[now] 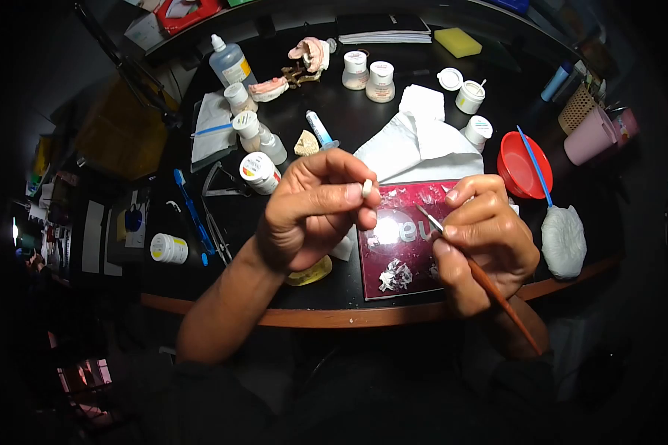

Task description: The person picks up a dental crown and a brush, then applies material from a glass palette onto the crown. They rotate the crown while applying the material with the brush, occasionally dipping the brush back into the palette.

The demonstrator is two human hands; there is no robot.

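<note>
Between the thumb and index finger of my left hand (319, 204) is a small white dental crown (367, 188). My right hand (490, 241) grips a fine brush (490, 285) with a reddish-brown handle, its thin tip pointing up and left toward the crown but apart from it. Under the hands lies a dark red glossy slab (401, 285). White crumbled material (395, 274) is heaped on its near left part, with smears along its far edge. A folded white tissue (423, 141) sits just beyond the slab.
Several powder jars (260, 172) and a dropper bottle (232, 61) stand at the left. Near the back is a dental model (309, 55). At the right are a red bowl (508, 167), a blue-handled stick (536, 165) and a white pad (564, 241). A wooden edge (334, 318) borders the table.
</note>
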